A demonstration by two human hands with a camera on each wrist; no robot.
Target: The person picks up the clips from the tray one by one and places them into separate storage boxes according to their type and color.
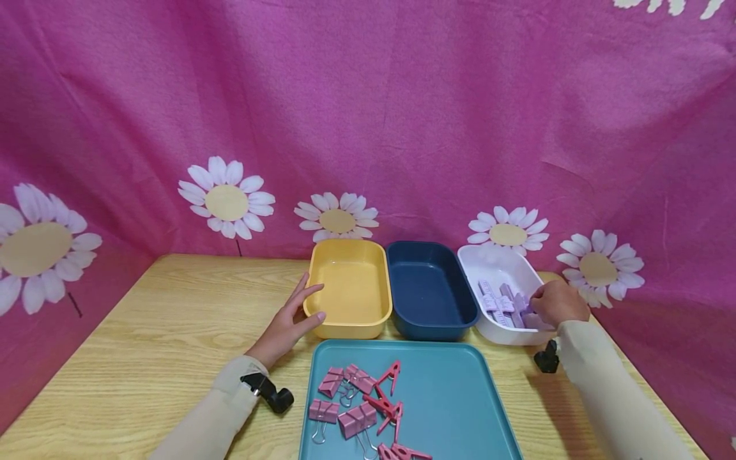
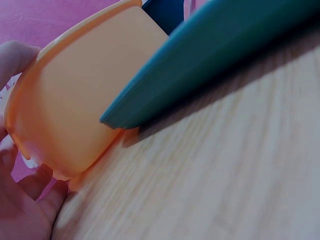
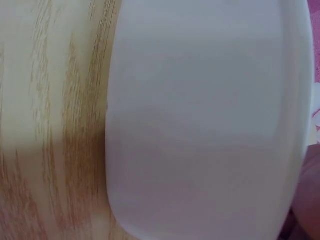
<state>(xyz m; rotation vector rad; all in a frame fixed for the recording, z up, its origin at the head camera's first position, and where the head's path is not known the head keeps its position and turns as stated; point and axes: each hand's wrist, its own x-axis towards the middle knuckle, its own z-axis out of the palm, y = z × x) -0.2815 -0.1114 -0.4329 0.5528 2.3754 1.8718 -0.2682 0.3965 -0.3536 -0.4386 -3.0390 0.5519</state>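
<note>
My left hand [image 1: 285, 327] rests against the left side of the yellow bin [image 1: 351, 330], thumb and fingers spread at its rim; the left wrist view shows the fingers [image 2: 35, 182] along its outer wall. Over on the right, my right hand [image 1: 559, 303] reaches over the rim of the white bin [image 1: 468, 255], its fingers curled at a light purple clip [image 1: 533, 306]. Its fingertips are partly hidden. Several other light purple clips [image 1: 499, 303] lie in that bin. The right wrist view is mostly the bin's outer wall [image 3: 200, 125].
A navy bin [image 1: 431, 332] stands between the yellow and white ones. In front, a teal tray [image 1: 443, 396] carries several pink binder clips [image 1: 358, 420] and red clothespins [image 1: 393, 375] on its left half. A pink flowered cloth [image 1: 402, 128] hangs behind the wooden table [image 1: 172, 319].
</note>
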